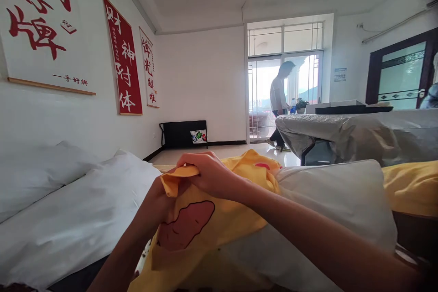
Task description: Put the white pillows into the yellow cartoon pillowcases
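Observation:
A yellow pillowcase point(236, 219) with pink printed shapes lies bunched in front of me. My right hand point(208, 171) is closed on a folded edge of it, reaching across from the right. Just below and left, my left hand point(167, 194) grips the same edge, its fingers mostly hidden behind the cloth. The two hands are close together. Beside the pillowcase on the right is a plump white pillow point(337, 187), partly covered by the yellow fabric. Whether anything is inside the pillowcase is hard to make out.
More white pillows point(89, 210) are heaped at the left by the wall. Another yellow cloth point(410, 187) lies at the far right. Beyond, a plastic-covered table point(315, 125) holds a black tray point(352, 109). A person point(278, 96) is near the glass doors. A black folded panel point(178, 133) leans against the wall.

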